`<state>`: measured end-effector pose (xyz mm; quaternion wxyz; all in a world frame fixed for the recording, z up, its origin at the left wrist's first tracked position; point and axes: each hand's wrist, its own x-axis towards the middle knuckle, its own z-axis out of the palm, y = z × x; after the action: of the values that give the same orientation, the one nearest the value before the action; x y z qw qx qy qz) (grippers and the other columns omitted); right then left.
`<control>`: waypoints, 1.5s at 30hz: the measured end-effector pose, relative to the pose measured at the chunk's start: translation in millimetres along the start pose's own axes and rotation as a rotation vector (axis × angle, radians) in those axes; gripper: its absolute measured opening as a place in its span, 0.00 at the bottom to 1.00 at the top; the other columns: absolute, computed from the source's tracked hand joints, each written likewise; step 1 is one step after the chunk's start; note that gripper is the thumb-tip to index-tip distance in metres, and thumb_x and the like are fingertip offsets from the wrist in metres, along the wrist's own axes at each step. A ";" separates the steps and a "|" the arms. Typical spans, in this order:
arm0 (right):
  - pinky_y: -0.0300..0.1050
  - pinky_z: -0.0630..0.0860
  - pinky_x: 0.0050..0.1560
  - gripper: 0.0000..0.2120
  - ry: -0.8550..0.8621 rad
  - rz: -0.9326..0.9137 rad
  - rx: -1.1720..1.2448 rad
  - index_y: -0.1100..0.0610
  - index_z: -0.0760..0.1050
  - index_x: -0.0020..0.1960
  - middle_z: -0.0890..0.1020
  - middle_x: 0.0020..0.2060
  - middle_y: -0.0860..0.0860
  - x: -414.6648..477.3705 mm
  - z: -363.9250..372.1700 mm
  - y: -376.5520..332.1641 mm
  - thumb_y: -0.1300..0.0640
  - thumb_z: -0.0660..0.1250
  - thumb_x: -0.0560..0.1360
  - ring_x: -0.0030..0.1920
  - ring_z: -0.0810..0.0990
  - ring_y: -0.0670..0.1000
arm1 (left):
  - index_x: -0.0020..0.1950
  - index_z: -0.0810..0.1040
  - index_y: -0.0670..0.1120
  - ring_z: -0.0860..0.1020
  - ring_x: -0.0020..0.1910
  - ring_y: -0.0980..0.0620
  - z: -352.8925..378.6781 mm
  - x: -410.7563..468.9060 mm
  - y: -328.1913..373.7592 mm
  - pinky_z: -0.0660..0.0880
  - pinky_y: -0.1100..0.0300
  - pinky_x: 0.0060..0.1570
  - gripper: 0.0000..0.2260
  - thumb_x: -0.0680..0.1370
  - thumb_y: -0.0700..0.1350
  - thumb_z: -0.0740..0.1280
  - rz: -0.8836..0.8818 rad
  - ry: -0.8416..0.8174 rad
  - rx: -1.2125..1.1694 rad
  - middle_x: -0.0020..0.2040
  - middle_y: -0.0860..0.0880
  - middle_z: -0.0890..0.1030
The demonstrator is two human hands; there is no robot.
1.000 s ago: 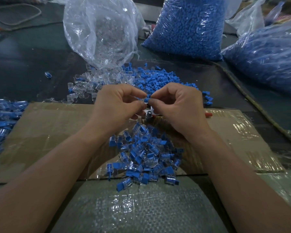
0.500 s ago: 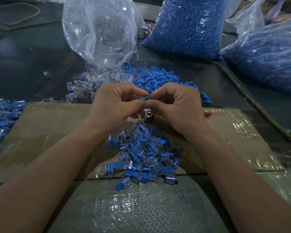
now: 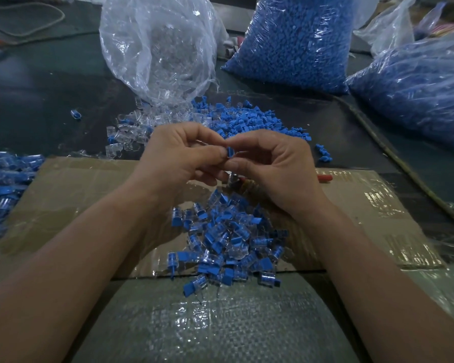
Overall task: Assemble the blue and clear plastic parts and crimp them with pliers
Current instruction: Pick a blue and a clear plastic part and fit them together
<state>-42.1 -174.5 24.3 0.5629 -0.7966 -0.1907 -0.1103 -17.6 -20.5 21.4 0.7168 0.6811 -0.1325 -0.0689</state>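
Moved: left hand and right hand eased apart, baring blue part.
Grip: both pinch it.
Done: pile looks assembled.
Left: crimping; pliers idle.

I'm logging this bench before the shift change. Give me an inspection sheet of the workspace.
Surface: dark table with a cardboard sheet on it.
Job's things: blue part at the fingertips; pile of joined pieces on the cardboard; loose blue parts and clear parts behind; pliers mostly hidden under the right hand.
Clutter: stray piece at the left.
Hands: left hand and right hand both pinch the blue part.
Cables: cord, far left.
Surroundings: clear bag; blue-filled bags.
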 end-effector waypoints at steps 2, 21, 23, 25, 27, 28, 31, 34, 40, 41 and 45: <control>0.34 0.77 0.45 0.15 0.016 -0.032 -0.004 0.54 0.77 0.50 0.81 0.41 0.46 -0.1 0.2 0.5 0.68 0.71 0.67 0.42 0.82 0.42 | 0.38 0.77 0.42 0.79 0.26 0.52 -0.8 0.5 0.0 0.74 0.65 0.25 0.07 0.62 0.41 0.69 -0.014 -0.019 -0.012 0.28 0.47 0.81; 0.30 0.75 0.43 0.15 0.033 -0.081 -0.105 0.52 0.77 0.50 0.80 0.38 0.40 0.4 -6.1 2.5 0.65 0.72 0.66 0.40 0.80 0.37 | 0.41 0.77 0.40 0.81 0.28 0.50 -3.3 1.4 0.1 0.75 0.65 0.26 0.09 0.62 0.40 0.70 -0.064 -0.111 -0.080 0.32 0.44 0.82; 0.31 0.76 0.43 0.15 0.027 -0.079 -0.107 0.52 0.77 0.49 0.80 0.38 0.39 0.3 -5.1 2.2 0.65 0.72 0.65 0.40 0.81 0.38 | 0.40 0.77 0.41 0.81 0.29 0.51 -3.1 1.2 -0.6 0.75 0.65 0.26 0.08 0.62 0.40 0.70 -0.056 -0.093 -0.047 0.31 0.45 0.82; 0.33 0.77 0.44 0.15 0.023 -0.070 -0.103 0.52 0.77 0.49 0.80 0.38 0.41 -0.1 -4.2 2.1 0.66 0.73 0.65 0.40 0.81 0.39 | 0.39 0.77 0.41 0.81 0.28 0.51 -2.8 1.1 -0.7 0.75 0.66 0.26 0.08 0.62 0.40 0.69 -0.046 -0.085 -0.021 0.31 0.45 0.82; 0.34 0.77 0.44 0.16 0.019 -0.062 -0.089 0.53 0.77 0.49 0.81 0.38 0.42 -0.5 -3.7 1.5 0.67 0.73 0.65 0.40 0.81 0.41 | 0.39 0.77 0.41 0.81 0.28 0.51 -2.9 1.4 -0.5 0.75 0.65 0.26 0.07 0.62 0.40 0.69 -0.040 -0.081 -0.004 0.30 0.44 0.82; 0.33 0.77 0.44 0.16 0.015 -0.059 -0.085 0.53 0.77 0.49 0.81 0.38 0.42 -0.5 -3.6 1.1 0.67 0.72 0.65 0.40 0.81 0.41 | 0.38 0.78 0.41 0.80 0.28 0.50 -3.1 1.5 -0.5 0.75 0.65 0.26 0.07 0.61 0.40 0.69 -0.039 -0.078 0.000 0.30 0.44 0.82; 0.33 0.77 0.44 0.16 0.004 -0.048 -0.078 0.53 0.77 0.49 0.81 0.38 0.43 -0.7 -2.9 0.7 0.67 0.72 0.65 0.40 0.81 0.41 | 0.37 0.78 0.41 0.80 0.27 0.50 -3.0 1.5 -0.9 0.75 0.65 0.26 0.07 0.61 0.41 0.69 -0.045 -0.075 -0.001 0.30 0.44 0.81; 0.34 0.78 0.44 0.13 -0.001 -0.014 -0.126 0.52 0.78 0.46 0.81 0.38 0.43 0.5 -6.4 1.1 0.64 0.74 0.65 0.40 0.81 0.41 | 0.37 0.78 0.41 0.80 0.27 0.51 -2.6 0.8 -1.5 0.75 0.65 0.26 0.06 0.62 0.40 0.69 -0.047 -0.066 -0.017 0.30 0.44 0.82; 0.30 0.72 0.43 0.11 -0.039 0.290 -0.446 0.43 0.76 0.43 0.80 0.40 0.39 4.4 -50.7 10.2 0.49 0.75 0.63 0.42 0.77 0.34 | 0.39 0.77 0.40 0.80 0.28 0.52 -7.1 4.2 -2.9 0.75 0.66 0.27 0.08 0.62 0.40 0.69 -0.070 0.007 -0.103 0.31 0.45 0.82; 0.29 0.70 0.42 0.14 -0.086 0.354 -0.472 0.43 0.76 0.43 0.79 0.41 0.38 4.1 -57.0 10.4 0.45 0.74 0.59 0.42 0.77 0.33 | 0.39 0.77 0.40 0.80 0.28 0.52 -7.8 4.7 -3.0 0.75 0.66 0.27 0.07 0.63 0.40 0.68 -0.070 0.014 -0.109 0.31 0.45 0.82; 0.33 0.65 0.42 0.30 -0.376 0.559 -0.564 0.41 0.71 0.50 0.74 0.47 0.37 2.9 -66.9 9.2 0.36 0.70 0.50 0.48 0.72 0.37 | 0.39 0.76 0.40 0.81 0.29 0.53 -9.5 5.4 -3.0 0.76 0.66 0.28 0.06 0.64 0.39 0.67 -0.065 0.027 -0.108 0.31 0.45 0.82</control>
<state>-33.0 -239.5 40.4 0.2869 -0.9464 -0.0294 0.1454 -9.4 -13.1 18.6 0.7517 0.6461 -0.0967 -0.0902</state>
